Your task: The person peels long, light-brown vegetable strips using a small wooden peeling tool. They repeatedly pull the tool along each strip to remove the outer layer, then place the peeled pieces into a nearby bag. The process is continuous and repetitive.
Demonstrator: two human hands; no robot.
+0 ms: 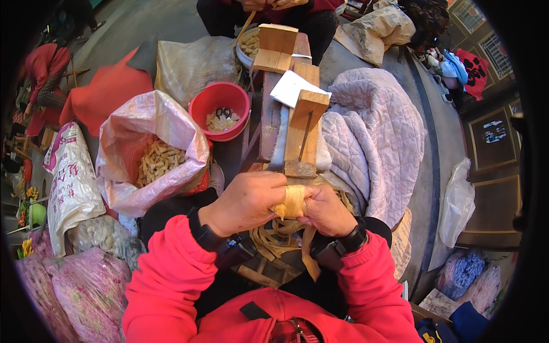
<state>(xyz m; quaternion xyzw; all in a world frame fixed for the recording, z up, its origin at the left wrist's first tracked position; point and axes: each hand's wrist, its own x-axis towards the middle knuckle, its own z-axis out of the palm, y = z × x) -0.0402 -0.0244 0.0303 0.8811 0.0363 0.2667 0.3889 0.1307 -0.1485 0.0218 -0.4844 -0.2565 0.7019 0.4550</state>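
Between my two hands is a short roll of pale yellow strip material (295, 200), wrapped around on itself with a small knob at its lower left end. My left hand (251, 199) pinches the roll's left side, and my right hand (328, 210) grips its right side. Long tan strips (274, 238) hang in loose loops beneath both hands, one trailing down past my right wrist. Just beyond my hands, a wooden block with an upright piece and a metal rod (300, 150) rests on a cloth-covered bench (271, 115).
An open woven sack (116, 141) of small pale rolls stands at left, beside a red bucket (221, 133) holding scissors and pale pieces. A quilted cloth (373, 141) lies right of the bench. Another person (274, 21) sits at the far end, near a tub (244, 53) of rolls.
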